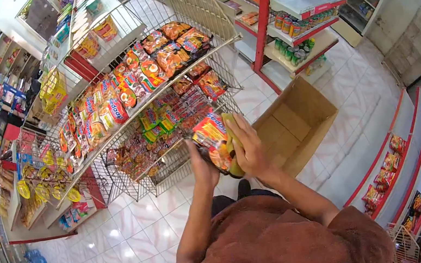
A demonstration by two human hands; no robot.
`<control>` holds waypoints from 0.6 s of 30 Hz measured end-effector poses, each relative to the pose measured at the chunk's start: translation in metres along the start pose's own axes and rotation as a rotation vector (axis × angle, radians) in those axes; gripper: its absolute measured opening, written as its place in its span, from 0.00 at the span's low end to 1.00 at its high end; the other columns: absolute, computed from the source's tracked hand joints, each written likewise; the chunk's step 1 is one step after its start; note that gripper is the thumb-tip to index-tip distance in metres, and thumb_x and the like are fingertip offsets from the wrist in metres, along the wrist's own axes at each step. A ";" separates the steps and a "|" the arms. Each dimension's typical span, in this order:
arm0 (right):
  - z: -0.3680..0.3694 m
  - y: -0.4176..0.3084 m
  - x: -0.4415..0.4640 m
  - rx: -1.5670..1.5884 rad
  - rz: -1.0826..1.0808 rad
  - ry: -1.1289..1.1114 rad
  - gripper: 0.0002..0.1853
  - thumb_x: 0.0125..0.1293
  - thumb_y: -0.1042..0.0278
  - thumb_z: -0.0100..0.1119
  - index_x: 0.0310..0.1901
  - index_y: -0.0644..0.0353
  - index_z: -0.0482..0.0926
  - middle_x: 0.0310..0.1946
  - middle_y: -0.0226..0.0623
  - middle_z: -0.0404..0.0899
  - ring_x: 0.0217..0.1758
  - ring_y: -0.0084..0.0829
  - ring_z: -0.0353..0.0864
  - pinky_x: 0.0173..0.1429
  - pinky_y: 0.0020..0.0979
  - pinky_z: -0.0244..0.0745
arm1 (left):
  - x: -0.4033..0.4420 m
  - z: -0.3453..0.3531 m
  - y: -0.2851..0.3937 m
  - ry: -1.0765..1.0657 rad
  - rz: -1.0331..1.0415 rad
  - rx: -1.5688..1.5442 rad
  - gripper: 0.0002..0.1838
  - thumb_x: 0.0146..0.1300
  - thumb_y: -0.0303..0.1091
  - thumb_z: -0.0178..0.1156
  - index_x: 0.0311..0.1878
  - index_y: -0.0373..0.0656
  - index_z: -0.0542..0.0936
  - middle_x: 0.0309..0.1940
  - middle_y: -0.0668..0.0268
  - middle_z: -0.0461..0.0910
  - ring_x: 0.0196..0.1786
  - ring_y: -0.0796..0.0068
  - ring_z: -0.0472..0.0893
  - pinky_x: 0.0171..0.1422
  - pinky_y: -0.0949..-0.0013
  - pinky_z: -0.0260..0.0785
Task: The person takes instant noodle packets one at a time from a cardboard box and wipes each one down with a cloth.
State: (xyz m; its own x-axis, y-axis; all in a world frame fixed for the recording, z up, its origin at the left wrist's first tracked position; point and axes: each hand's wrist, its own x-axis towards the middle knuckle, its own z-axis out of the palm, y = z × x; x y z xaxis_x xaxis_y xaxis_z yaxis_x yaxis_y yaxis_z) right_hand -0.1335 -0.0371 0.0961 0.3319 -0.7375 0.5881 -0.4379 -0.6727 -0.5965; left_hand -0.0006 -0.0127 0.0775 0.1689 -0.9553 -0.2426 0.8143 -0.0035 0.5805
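Between my two hands, in front of my body, is a small stack of instant noodle packets point(211, 138), the facing one red and orange with "Sedaap" lettering. My left hand point(203, 166) presses against the stack's left side, thumb upward. On the other side my right hand point(246, 146) grips the stack, and an olive-yellow edge point(233, 150) shows beside its fingers; I cannot tell whether that is a packet or a cloth. Just beyond is a wire rack point(134, 104), its upper basket full of noodle packets point(112, 100). Green and red packets point(160, 120) lie in the lower basket.
An open cardboard box point(298, 126) stands on the tiled floor to my right. Behind it rises a red-framed shelf point(262, 29) with cans. Snack bags point(387, 172) line low shelves at the far right. A shelf of yellow packs point(45, 182) is at the left.
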 end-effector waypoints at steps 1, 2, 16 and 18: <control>-0.001 -0.001 0.005 0.011 0.069 0.056 0.25 0.63 0.75 0.48 0.63 0.58 0.71 0.66 0.53 0.63 0.71 0.51 0.61 0.69 0.48 0.55 | -0.001 0.002 -0.004 0.008 -0.004 0.016 0.38 0.67 0.67 0.40 0.65 0.42 0.66 0.58 0.59 0.74 0.59 0.62 0.75 0.66 0.57 0.66; -0.003 -0.005 0.009 0.013 0.066 0.065 0.25 0.63 0.75 0.48 0.63 0.58 0.71 0.66 0.53 0.63 0.71 0.51 0.61 0.69 0.48 0.55 | 0.001 0.001 -0.007 0.001 -0.001 0.022 0.38 0.67 0.67 0.40 0.65 0.42 0.66 0.58 0.59 0.74 0.59 0.62 0.75 0.66 0.57 0.66; -0.062 0.007 -0.008 0.469 0.380 0.043 0.27 0.58 0.79 0.53 0.62 0.61 0.71 0.66 0.50 0.64 0.70 0.44 0.65 0.72 0.35 0.57 | 0.016 0.010 0.001 -0.035 -0.120 -0.026 0.34 0.69 0.60 0.47 0.66 0.42 0.65 0.58 0.59 0.74 0.57 0.63 0.76 0.62 0.56 0.71; -0.066 0.004 -0.009 0.587 0.494 0.120 0.28 0.58 0.80 0.53 0.63 0.61 0.69 0.67 0.50 0.64 0.70 0.43 0.64 0.72 0.35 0.56 | 0.020 0.017 -0.004 -0.080 -0.164 -0.063 0.34 0.69 0.60 0.47 0.66 0.42 0.65 0.58 0.59 0.74 0.57 0.63 0.76 0.62 0.56 0.70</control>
State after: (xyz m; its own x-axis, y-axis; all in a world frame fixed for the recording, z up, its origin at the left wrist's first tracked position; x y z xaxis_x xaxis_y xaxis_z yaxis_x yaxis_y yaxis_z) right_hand -0.1937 -0.0291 0.1250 0.1057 -0.9712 0.2138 0.0135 -0.2135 -0.9768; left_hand -0.0099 -0.0372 0.0833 -0.0114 -0.9641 -0.2653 0.8610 -0.1444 0.4876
